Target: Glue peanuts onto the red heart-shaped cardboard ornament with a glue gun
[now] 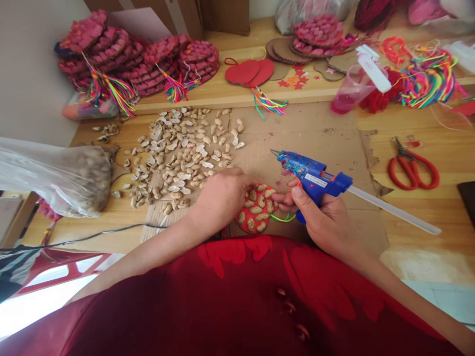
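Note:
A blue hot glue gun (302, 168) with a long white glue stick out of its back is gripped in my right hand (326, 217). Its metal nozzle points up and to the left, over the cardboard. Just left of that hand lies a round red disc (257, 223) covered with several peanut shells (261, 201), a green cord at its right edge. My left hand (224, 194) is closed at the disc's upper left edge, fingertips pressed together and turned down. Whatever they pinch is hidden. Loose peanut shells (185, 148) lie scattered beyond that hand.
A cardboard sheet (304, 123) covers the table's middle. Red-handled scissors (412, 168) lie right; a plastic bag (89, 178) stands left. Along the back shelf are stacked pink discs (100, 54), red discs (248, 72), a pink cup (351, 89) and colourful tassels (430, 79). A black cable (96, 233) crosses left.

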Demonstrator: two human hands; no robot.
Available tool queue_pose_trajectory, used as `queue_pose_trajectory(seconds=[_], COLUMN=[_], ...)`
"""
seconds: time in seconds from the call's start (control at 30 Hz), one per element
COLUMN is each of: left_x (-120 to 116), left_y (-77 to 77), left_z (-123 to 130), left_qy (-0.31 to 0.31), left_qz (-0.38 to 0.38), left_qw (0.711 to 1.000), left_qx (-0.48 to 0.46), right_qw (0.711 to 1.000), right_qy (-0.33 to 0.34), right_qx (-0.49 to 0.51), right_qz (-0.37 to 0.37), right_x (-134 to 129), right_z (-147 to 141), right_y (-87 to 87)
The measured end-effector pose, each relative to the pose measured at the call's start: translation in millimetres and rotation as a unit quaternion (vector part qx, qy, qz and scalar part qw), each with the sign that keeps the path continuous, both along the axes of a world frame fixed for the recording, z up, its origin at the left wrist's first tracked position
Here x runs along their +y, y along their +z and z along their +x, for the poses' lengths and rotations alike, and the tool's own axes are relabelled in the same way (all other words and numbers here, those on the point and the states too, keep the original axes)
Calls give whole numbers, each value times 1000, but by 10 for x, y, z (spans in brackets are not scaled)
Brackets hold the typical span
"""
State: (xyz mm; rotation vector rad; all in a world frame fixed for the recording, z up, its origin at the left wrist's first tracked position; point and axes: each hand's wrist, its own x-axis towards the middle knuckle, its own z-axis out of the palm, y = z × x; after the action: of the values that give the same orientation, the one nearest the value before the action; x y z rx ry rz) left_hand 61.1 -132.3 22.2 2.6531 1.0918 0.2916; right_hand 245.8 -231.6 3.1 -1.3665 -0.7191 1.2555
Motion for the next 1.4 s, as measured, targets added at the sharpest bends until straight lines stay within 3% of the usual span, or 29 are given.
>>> queue_pose_trajectory(seconds=[0.43,0.73,0.93,1.13,1.4], left_x=[-18,-146,-273,-273,-269], left_y=[-11,-70,-96,-58,-23], left_z=[28,-175,-192,-123,-112], left_qy=[-6,-10,-80,-89,-92], left_qz=[5,20,69,90,50], left_qw=[1000,994,993,992,993], left_qx=[25,-110,-51,2,47], right_qw=[1000,1000,1000,1000,1000], right_qy=[2,4,0,-7,-6], right_qx=[0,1,-3,-3,1], right_qz=[5,6,21,26,16], right_x=[8,12,14,15,25], right_z=[-4,3,2,-7,5], right_y=[11,2,-21,-25,-42])
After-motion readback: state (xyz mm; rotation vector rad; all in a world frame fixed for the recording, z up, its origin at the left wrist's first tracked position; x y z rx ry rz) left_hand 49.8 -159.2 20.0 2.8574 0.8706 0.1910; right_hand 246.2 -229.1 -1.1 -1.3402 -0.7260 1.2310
